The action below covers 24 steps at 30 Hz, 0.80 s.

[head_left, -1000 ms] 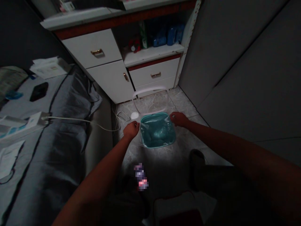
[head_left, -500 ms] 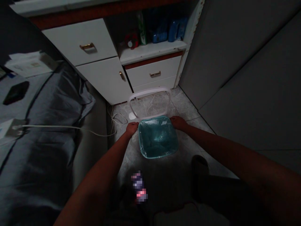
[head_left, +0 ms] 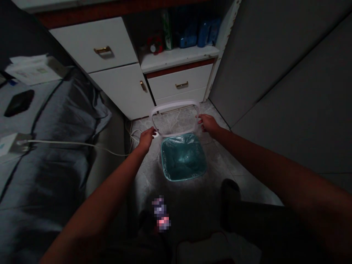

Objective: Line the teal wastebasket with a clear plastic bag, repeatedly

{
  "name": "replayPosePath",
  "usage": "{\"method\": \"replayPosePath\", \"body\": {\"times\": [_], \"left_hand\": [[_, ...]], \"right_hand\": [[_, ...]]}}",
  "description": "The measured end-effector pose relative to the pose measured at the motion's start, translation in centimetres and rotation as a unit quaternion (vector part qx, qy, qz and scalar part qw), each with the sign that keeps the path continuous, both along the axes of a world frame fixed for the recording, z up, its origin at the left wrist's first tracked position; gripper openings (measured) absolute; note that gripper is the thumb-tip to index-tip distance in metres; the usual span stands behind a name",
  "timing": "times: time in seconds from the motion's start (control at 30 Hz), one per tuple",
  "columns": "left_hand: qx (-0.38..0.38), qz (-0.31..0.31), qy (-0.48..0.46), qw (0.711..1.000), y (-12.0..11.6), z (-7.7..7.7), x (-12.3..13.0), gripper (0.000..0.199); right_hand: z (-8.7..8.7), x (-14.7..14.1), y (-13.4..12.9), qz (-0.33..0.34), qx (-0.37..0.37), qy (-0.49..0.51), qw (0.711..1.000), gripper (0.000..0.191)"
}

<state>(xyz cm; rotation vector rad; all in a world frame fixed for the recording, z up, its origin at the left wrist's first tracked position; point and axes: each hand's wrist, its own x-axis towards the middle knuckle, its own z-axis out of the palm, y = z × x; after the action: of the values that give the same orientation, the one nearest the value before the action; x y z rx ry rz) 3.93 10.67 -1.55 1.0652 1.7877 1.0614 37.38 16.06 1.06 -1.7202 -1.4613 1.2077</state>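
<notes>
Teal bin [head_left: 183, 179] in the middle of the floor [head_left: 148, 165], upright, clear liner [head_left: 184, 157] draped inside and over its rim! Over to the far left, a grey-covered bed [head_left: 63, 168] carries a white box [head_left: 33, 71], a dark phone [head_left: 19, 103] and a white block [head_left: 13, 143], its pale cord [head_left: 74, 143] running down towards the floor. Next, the left hand [head_left: 146, 139], fingers loosely bent right by the lower left side of the white frame [head_left: 174, 105]; whether that grip is closed on it, I cannot tell. The frame stands raised at the bin's back edge, in front of the white cabinet [head_left: 121, 91]. And on the right, the right hand [head_left: 208, 124], fingertips up against the frame's right side, grip narrow, though I can't tell if it's pinching. Beyond, grey panels [head_left: 288, 80] fill the side.
</notes>
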Motion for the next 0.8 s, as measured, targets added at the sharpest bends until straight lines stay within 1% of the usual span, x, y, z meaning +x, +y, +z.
{"method": "replayPosePath", "body": {"times": [0.07,0.13,0.2,0.3,0.33,0.4,0.47,0.53,0.6,0.67,0.73,0.8], "left_hand": [[-0.01,-0.015,-0.012,1.0,-1.1,1.3,0.1,0.056],[-0.022,-0.025,-0.015,0.999,-2.7,2.1,0.1,0.056],[-0.025,-0.041,-0.014,0.999,-4.5,2.3,-0.1,0.058],[-0.02,-0.1,-0.006,0.995,-7.4,1.5,-0.3,0.056],[-0.02,-0.127,0.005,0.992,-8.3,1.1,-0.3,0.054],[-0.019,-0.178,0.049,0.983,-10.0,-0.1,-0.3,0.054],[0.005,-0.232,0.118,0.966,-11.2,-1.2,-0.4,0.056],[0.052,-0.279,0.199,0.938,-12.0,-2.0,-0.6,0.061],[0.09,-0.3,0.272,0.91,-12.4,-2.4,-1.1,0.064],[0.099,-0.301,0.315,0.894,-12.4,-2.6,-1.6,0.068],[0.091,-0.308,0.317,0.892,-12.3,-2.8,-2.1,0.072],[0.08,-0.317,0.295,0.898,-12.2,-3.2,-2.5,0.078]], "right_hand": [[2.1,-0.6,-0.5,-0.032,0.001,0.044,0.999,0.045],[3.4,-0.7,-2.0,-0.031,-0.007,0.057,0.998,0.039],[3.6,-0.3,-4.3,-0.024,-0.023,0.071,0.997,0.036],[2.4,0.8,-7.9,-0.011,-0.055,0.079,0.995,0.035],[1.8,1.2,-8.9,0.0,-0.066,0.061,0.996,0.034],[0.5,1.8,-10.5,0.035,-0.076,-0.017,0.996,0.032],[-0.7,2.3,-11.6,0.091,-0.045,-0.121,0.987,0.031],[-1.4,2.6,-12.3,0.15,0.008,-0.219,0.964,0.031],[-1.5,2.6,-12.8,0.188,0.046,-0.296,0.935,0.032],[-1.2,2.4,-13.0,0.198,0.058,-0.353,0.913,0.033],[-0.6,1.9,-12.9,0.203,0.069,-0.401,0.891,0.032],[-0.2,1.1,-12.7,0.23,0.099,-0.435,0.865,0.032]]}}
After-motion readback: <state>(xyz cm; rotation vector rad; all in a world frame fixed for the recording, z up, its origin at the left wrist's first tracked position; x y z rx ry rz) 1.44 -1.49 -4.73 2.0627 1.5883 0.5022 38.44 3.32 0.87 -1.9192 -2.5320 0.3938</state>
